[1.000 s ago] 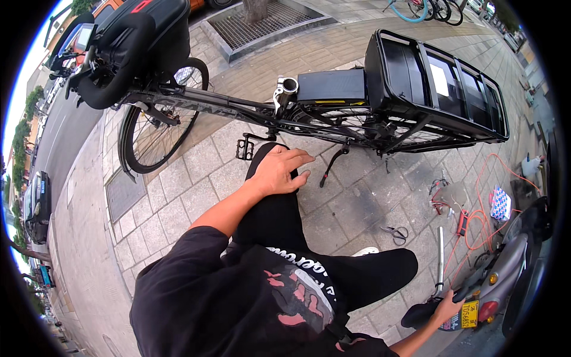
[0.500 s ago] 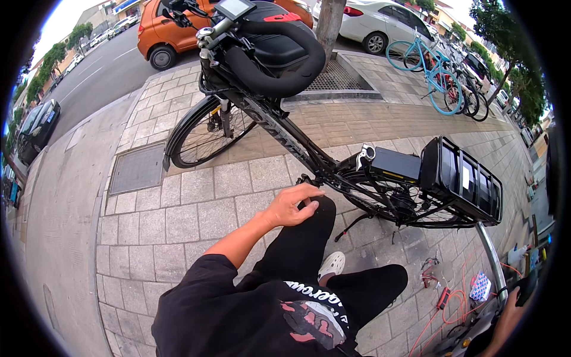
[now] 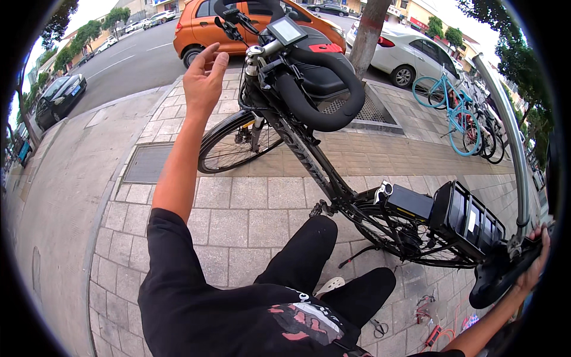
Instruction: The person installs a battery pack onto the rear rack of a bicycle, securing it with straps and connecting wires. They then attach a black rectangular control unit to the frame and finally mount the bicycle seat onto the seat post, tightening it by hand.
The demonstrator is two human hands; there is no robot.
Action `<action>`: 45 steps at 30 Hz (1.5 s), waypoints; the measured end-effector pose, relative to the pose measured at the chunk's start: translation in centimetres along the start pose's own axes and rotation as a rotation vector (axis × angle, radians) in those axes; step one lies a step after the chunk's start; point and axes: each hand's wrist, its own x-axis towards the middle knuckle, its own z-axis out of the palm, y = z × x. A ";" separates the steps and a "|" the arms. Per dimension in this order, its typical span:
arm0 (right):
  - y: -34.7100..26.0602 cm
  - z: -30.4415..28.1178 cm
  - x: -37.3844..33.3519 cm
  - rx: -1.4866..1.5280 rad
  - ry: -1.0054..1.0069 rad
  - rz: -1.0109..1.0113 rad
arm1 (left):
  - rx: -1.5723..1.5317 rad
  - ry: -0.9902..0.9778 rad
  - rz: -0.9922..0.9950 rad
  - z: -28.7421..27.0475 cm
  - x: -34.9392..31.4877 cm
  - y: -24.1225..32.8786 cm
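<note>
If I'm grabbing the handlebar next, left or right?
Probably left. Your left grip looks empty, raised near the bike's handlebar. Your right grip is occupied, holding the saddle with its silver post, well off to the right.

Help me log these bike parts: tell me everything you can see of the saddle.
The saddle is black and smooth, with a rounded end pointing down-left in the view; its covering looks like leather or plastic. A long, silver, metal-looking post is fixed to it by a clamp and runs upward in the picture. It is off the bike, at the right edge of the view, with the right hand gripping its other end, which is partly hidden.
</note>
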 end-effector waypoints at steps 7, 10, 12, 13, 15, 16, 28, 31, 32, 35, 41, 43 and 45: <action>22.7 3.5 14.2 0.351 0.147 0.311 | 0.282 0.027 0.087 1.6 13.9 -0.9; 28.4 5.2 17.2 0.380 0.182 0.354 | 0.453 -0.069 0.021 2.0 17.0 -1.5; 30.9 6.2 17.9 0.353 0.257 0.373 | 0.432 -0.138 -0.120 2.9 18.7 -1.2; 31.3 5.7 18.5 0.363 0.260 0.387 | 0.422 -0.181 -0.165 3.4 19.2 -1.1; 32.3 6.8 18.4 0.337 0.277 0.415 | 0.446 -0.272 -0.265 3.4 19.8 -0.9; 32.6 7.2 18.3 0.323 0.286 0.426 | 0.439 -0.261 -0.289 3.4 20.0 -1.0; 32.2 8.9 17.5 0.271 0.184 0.433 | 0.372 -0.245 -0.381 4.0 21.8 -3.6; 32.8 6.6 18.5 0.290 0.166 0.384 | 0.307 -0.253 -0.459 4.2 21.6 -1.8; 33.0 6.8 18.5 0.295 0.157 0.384 | 0.320 -0.274 -0.459 3.8 21.6 -1.7; 33.1 7.3 18.3 0.297 0.149 0.376 | 0.370 -0.316 -0.422 3.3 21.4 -1.9; 32.4 7.8 17.9 0.270 0.151 0.345 | 0.383 -0.306 -0.338 3.6 20.8 -3.0; 32.5 8.1 17.7 0.270 0.139 0.357 | 0.374 -0.300 -0.324 3.2 21.6 -4.0; 32.6 9.2 17.5 0.257 0.190 0.351 | 0.539 -0.311 -0.198 2.7 22.9 -5.2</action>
